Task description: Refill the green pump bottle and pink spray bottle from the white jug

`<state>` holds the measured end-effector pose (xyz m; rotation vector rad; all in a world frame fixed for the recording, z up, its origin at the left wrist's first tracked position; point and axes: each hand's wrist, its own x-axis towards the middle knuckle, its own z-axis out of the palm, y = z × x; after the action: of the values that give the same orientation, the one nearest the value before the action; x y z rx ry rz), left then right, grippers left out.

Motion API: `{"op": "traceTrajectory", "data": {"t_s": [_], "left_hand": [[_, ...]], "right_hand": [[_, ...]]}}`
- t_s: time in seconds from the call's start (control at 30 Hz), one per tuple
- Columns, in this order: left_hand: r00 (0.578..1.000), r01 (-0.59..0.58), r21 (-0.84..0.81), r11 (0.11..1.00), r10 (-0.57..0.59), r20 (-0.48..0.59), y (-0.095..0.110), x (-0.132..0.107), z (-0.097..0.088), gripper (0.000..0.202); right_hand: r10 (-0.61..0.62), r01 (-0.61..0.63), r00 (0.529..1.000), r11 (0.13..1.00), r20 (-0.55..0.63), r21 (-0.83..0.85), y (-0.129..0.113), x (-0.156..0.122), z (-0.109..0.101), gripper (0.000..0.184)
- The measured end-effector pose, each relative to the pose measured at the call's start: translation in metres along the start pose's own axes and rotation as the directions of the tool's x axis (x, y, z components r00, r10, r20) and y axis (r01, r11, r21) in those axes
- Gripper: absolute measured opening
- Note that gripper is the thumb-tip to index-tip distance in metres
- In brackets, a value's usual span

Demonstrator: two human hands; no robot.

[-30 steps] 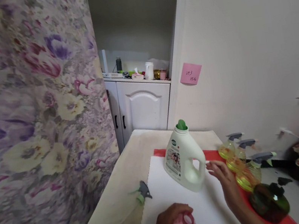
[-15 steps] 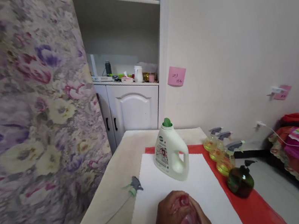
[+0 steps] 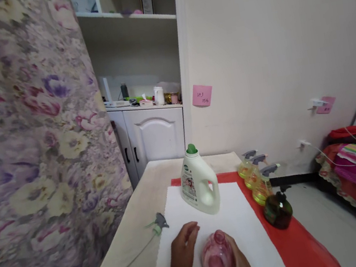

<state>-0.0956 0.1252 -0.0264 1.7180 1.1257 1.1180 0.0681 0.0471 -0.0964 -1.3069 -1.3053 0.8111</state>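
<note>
Pink bottle (image 3: 215,261), neck open, is in my right hand (image 3: 236,264), fingers grasping its side; from here I can't tell whether its base touches the white sheet (image 3: 242,218). I see my left hand (image 3: 183,248) just beside it, fingers loosely bent and free. Beyond both, the jug (image 3: 198,187) stands upright on the sheet, and the sprayer (image 3: 161,221) lies at its left edge.

Pink bottle (image 3: 214,260) now in right hand (image 3: 240,263), lower centre.
Left hand (image 3: 184,247), earlier gripping it, is off, just left; right hand was beside jug (image 3: 196,185).
</note>
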Motion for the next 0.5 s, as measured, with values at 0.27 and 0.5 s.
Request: {"op": "traceTrajectory", "data": {"t_s": [0.27, 0.5], "left_hand": [[0.969, 0.078, 0.470, 0.879, 0.044, -0.242, -0.045, 0.010, -0.069, 0.040], [0.976, 0.138, 0.705, 0.696, 0.026, -0.217, -0.064, 0.017, -0.067, 0.043]], "right_hand": [[0.045, -0.043, 0.998, 0.998, -0.043, 0.050, -0.015, -0.004, 0.004, 0.087], [0.084, -0.082, 0.995, 0.996, -0.051, 0.045, -0.008, -0.001, 0.006, 0.090]]}}
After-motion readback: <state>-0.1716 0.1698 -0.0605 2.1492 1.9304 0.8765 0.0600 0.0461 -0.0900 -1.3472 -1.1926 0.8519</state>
